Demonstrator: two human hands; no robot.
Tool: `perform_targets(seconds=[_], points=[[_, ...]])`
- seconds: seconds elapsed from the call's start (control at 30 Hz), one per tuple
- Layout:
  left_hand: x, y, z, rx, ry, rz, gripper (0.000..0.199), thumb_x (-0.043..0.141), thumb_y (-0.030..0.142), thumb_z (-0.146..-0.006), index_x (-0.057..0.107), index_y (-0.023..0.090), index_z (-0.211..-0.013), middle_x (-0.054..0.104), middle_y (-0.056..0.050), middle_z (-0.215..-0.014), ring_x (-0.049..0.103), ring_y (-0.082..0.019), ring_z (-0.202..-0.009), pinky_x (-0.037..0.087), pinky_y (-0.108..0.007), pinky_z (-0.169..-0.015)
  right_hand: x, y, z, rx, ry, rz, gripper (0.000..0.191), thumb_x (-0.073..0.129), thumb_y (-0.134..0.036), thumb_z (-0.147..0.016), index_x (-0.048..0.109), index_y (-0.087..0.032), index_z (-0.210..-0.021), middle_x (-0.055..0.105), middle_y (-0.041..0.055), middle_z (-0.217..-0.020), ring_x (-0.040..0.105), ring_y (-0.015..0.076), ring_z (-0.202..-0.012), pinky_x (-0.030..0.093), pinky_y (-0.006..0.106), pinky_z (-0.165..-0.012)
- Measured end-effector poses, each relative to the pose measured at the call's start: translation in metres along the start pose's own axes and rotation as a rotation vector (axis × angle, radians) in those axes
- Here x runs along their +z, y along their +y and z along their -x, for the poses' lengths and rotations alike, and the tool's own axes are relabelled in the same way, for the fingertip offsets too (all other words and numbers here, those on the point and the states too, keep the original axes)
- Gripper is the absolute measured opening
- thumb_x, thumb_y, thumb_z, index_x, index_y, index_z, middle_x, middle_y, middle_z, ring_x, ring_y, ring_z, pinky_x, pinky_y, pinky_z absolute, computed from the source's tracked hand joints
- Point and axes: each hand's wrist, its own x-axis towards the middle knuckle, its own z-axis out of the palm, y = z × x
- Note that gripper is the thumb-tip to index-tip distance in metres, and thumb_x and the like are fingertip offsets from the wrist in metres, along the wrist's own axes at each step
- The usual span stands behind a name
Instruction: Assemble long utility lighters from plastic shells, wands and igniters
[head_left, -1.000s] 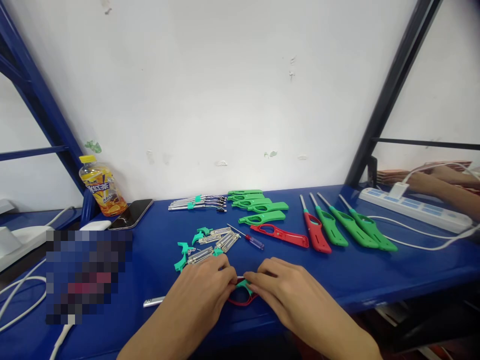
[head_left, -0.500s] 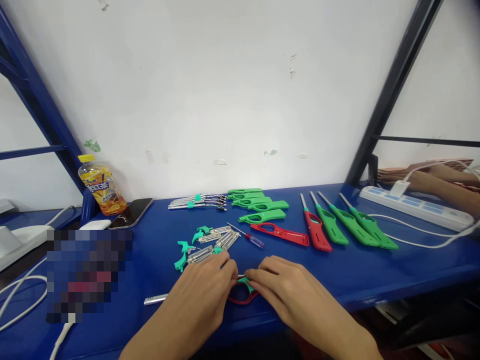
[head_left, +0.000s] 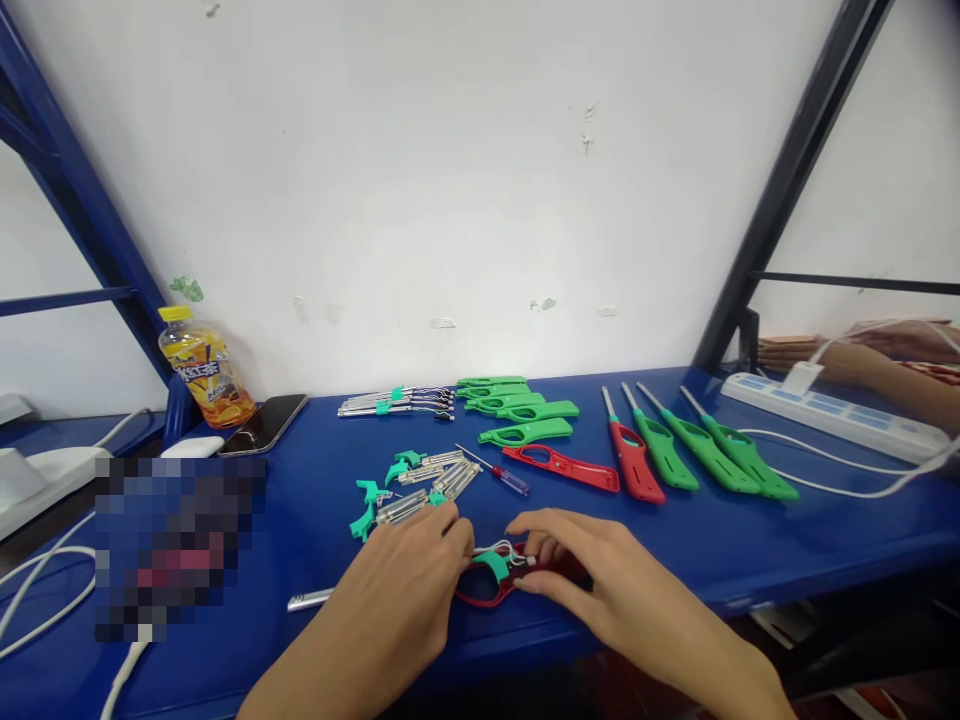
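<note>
Low in the middle lies a red lighter casing (head_left: 484,600), its open side up. A teal trigger (head_left: 494,566) and thin white wires (head_left: 504,547) show inside it. My left hand (head_left: 412,575) is closed around the casing's front part, and a metal tube (head_left: 309,600) sticks out to the left past my wrist. My right hand (head_left: 592,565) grips the handle part at the wire ends, index finger raised, thumb on the near side and other fingers curled on the far side. My palm hides the rest of the handle.
Beyond my hands lie teal triggers with clear fuel tubes (head_left: 401,507), a screwdriver (head_left: 510,480), a red half casing (head_left: 562,467), green casings (head_left: 525,432) and metal tubes (head_left: 394,403). Assembled lighters (head_left: 679,450) and a power strip (head_left: 832,415) stand right; a bottle (head_left: 204,370) and phone (head_left: 264,425) left.
My right hand has shifted slightly right and its thumb and index finger have spread, uncovering the white wires and trigger. My left hand stays in place.
</note>
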Motion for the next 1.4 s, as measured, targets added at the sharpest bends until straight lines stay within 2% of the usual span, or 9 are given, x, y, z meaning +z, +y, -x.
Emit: perform_targets(seconds=[0.13, 0.2, 0.43, 0.67, 0.87, 0.97, 1.1, 1.4], points=[[-0.0018, 0.0013, -0.0003, -0.014, -0.019, -0.007, 0.029, 0.041, 0.007, -0.107, 0.065, 0.022, -0.104, 0.070, -0.006, -0.108, 0.071, -0.029, -0.094, 0.053, -0.043, -0.077, -0.0044, 0.0038, -0.0036, -0.065, -0.010, -0.086, 0.009, 0.069, -0.028, -0.108, 0.074, -0.032, -0.113, 0.077, -0.0072, -0.110, 0.073, 0.0136, -0.099, 0.051, 0.020, -0.090], [-0.0025, 0.0020, 0.0000, -0.019, -0.028, -0.003, 0.029, 0.041, 0.007, -0.107, 0.065, 0.023, -0.104, 0.070, -0.005, -0.108, 0.071, -0.028, -0.093, 0.052, -0.042, -0.076, -0.0045, 0.0041, -0.0050, -0.086, -0.001, -0.095, 0.008, 0.069, -0.026, -0.108, 0.075, -0.030, -0.109, 0.078, -0.0070, -0.111, 0.073, 0.0126, -0.100, 0.050, 0.018, -0.090], [-0.0047, 0.0026, -0.0007, -0.034, -0.061, -0.013, 0.029, 0.041, 0.008, -0.108, 0.066, 0.022, -0.105, 0.070, -0.006, -0.110, 0.071, -0.029, -0.098, 0.053, -0.043, -0.079, -0.0018, 0.0072, -0.0059, -0.115, 0.012, -0.096, 0.007, 0.071, -0.026, -0.106, 0.078, -0.028, -0.107, 0.079, -0.0066, -0.105, 0.073, 0.0118, -0.096, 0.049, 0.017, -0.089], [-0.0054, 0.0034, 0.0007, -0.037, -0.038, -0.009, 0.029, 0.039, 0.010, -0.109, 0.065, 0.023, -0.104, 0.070, -0.005, -0.107, 0.070, -0.028, -0.092, 0.050, -0.041, -0.074, 0.0004, 0.0111, -0.0072, -0.107, 0.023, -0.119, 0.005, 0.074, -0.025, -0.104, 0.079, -0.027, -0.105, 0.080, -0.0048, -0.106, 0.074, 0.0135, -0.097, 0.051, 0.018, -0.089], [-0.0050, 0.0032, 0.0005, -0.023, -0.017, -0.029, 0.032, 0.041, 0.002, -0.102, 0.064, 0.023, -0.105, 0.069, -0.006, -0.106, 0.070, -0.027, -0.090, 0.048, -0.037, -0.072, 0.0033, 0.0077, -0.0049, -0.087, 0.039, -0.103, 0.008, 0.073, -0.022, -0.104, 0.079, -0.026, -0.106, 0.080, -0.0033, -0.105, 0.074, 0.0165, -0.097, 0.052, 0.024, -0.089], [-0.0050, 0.0026, 0.0017, -0.018, -0.018, -0.040, 0.033, 0.041, 0.000, -0.099, 0.064, 0.023, -0.105, 0.069, -0.006, -0.105, 0.070, -0.028, -0.089, 0.048, -0.037, -0.071, 0.0046, 0.0064, -0.0056, -0.039, 0.063, -0.103, 0.004, 0.077, -0.023, -0.101, 0.079, -0.026, -0.103, 0.079, -0.0034, -0.100, 0.073, 0.0170, -0.091, 0.052, 0.025, -0.084], [-0.0051, 0.0024, 0.0013, -0.026, -0.027, -0.044, 0.034, 0.041, -0.002, -0.098, 0.063, 0.023, -0.104, 0.068, -0.006, -0.104, 0.070, -0.028, -0.089, 0.050, -0.038, -0.071, 0.0044, 0.0064, -0.0070, -0.036, 0.064, -0.083, 0.004, 0.078, -0.024, -0.100, 0.080, -0.026, -0.097, 0.078, -0.0036, -0.097, 0.072, 0.0167, -0.090, 0.051, 0.026, -0.082], [-0.0034, 0.0088, 0.0006, -0.029, -0.066, -0.048, 0.033, 0.040, 0.003, -0.104, 0.065, 0.021, -0.115, 0.067, -0.010, -0.114, 0.070, -0.032, -0.102, 0.059, -0.047, -0.082, 0.0050, 0.0083, -0.0036, -0.136, 0.051, -0.033, 0.008, 0.071, -0.021, -0.105, 0.078, -0.025, -0.104, 0.076, -0.0031, -0.100, 0.070, 0.0162, -0.094, 0.050, 0.027, -0.087]])
